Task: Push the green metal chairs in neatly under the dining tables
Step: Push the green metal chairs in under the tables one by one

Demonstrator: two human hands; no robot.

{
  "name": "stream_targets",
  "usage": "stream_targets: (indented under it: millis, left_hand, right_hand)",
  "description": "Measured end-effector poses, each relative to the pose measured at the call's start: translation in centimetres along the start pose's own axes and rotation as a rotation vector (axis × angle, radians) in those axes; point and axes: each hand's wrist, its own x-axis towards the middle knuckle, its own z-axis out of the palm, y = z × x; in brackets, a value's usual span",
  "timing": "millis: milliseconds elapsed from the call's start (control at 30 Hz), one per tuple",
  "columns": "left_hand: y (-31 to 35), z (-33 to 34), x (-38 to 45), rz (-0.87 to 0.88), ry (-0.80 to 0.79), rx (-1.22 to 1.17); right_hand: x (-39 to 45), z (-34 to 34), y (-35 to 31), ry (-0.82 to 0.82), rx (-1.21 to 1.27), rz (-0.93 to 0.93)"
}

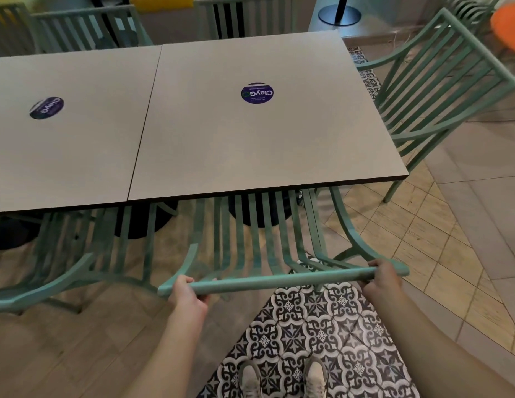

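Head view: the person stands on a strip of black-and-white patterned floor tiles [316,334], pale shoes [282,377] at the bottom edge, and faces two grey square counters set edge to edge. The right counter [279,145] and the left counter [66,156] each carry a round purple sticker [257,93].

The left hand [187,294] grips the top rail [279,278] of a green metal chair [259,239], its fingers [185,280] curled over the bar near its left end. The right hand [384,275] holds the same rail close to its right end, fingers wrapped over it. The rail's long axis runs left to right, roughly parallel with the near edge of the right counter, slightly raised on the right. The chair faces away from the person, toward the counter; its slatted back leans toward the person, and its front part lies beneath the counter's near edge, beside a dark pedestal base [256,211].

A second green chair [78,254] stands just to the left, before the left counter, its back likewise toward the person and blurred. A third green chair [440,90] stands at the right counter's right side, angled and set away from it on the beige floor tiles. More green chair backs [86,30] show along the far sides of both counters.
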Motion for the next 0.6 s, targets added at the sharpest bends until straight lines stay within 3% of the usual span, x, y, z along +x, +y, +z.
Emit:
stream_targets:
  millis: [267, 600]
  left_hand:
    - [-0.4, 0.9, 0.1, 0.037, 0.125, 0.02]
    - [0.2, 1.9, -0.1, 0.068, 0.306, -0.206]
  right_hand:
    - [0.1, 0.8, 0.1, 0.104, -0.008, -0.018]
    - [-0.6, 1.4, 0.3, 0.164, 0.123, -0.042]
